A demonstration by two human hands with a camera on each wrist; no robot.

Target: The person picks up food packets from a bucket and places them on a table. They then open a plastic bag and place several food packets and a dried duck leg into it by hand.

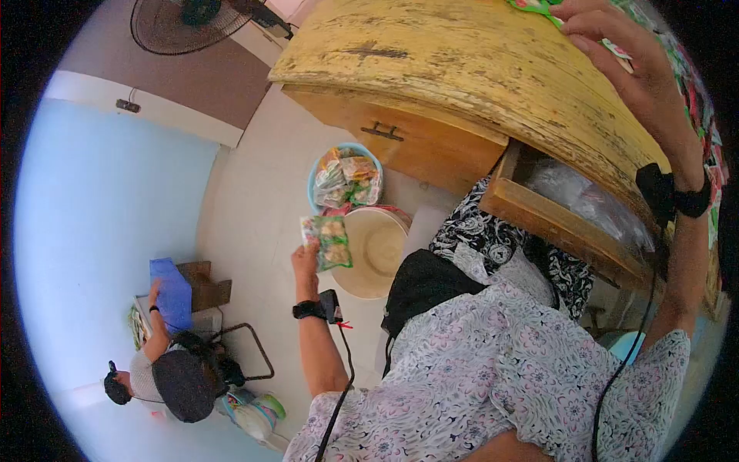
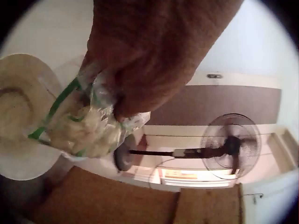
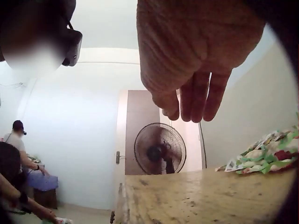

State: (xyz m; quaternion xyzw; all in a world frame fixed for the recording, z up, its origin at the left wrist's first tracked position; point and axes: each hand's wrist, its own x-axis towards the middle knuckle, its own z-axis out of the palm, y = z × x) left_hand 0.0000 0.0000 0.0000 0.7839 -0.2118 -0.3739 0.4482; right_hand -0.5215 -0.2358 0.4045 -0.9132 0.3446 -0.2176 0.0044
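Note:
Low in front of the body, my left hand (image 1: 305, 263) grips a clear plastic packet (image 1: 332, 242) with green trim and pale brown pieces inside. In the head view the packet overlaps the rim of a round cream bucket (image 1: 375, 254). The left wrist view shows the packet (image 2: 88, 133) hanging from the fingers of the left hand (image 2: 145, 60). My right hand (image 1: 627, 65) is raised over the yellow worn tabletop (image 1: 462, 54), its fingers extended in the right wrist view. A green packet (image 1: 536, 6) lies by its fingertips, partly cut off by the frame edge.
A heap of packets (image 3: 271, 154) covers one end of the table. An open drawer (image 1: 566, 223) with clear plastic juts toward the lap. Beyond the bucket stands a blue basin (image 1: 312, 185) filled with packets. A standing fan (image 1: 192, 19) and another person (image 1: 146, 369) are farther off.

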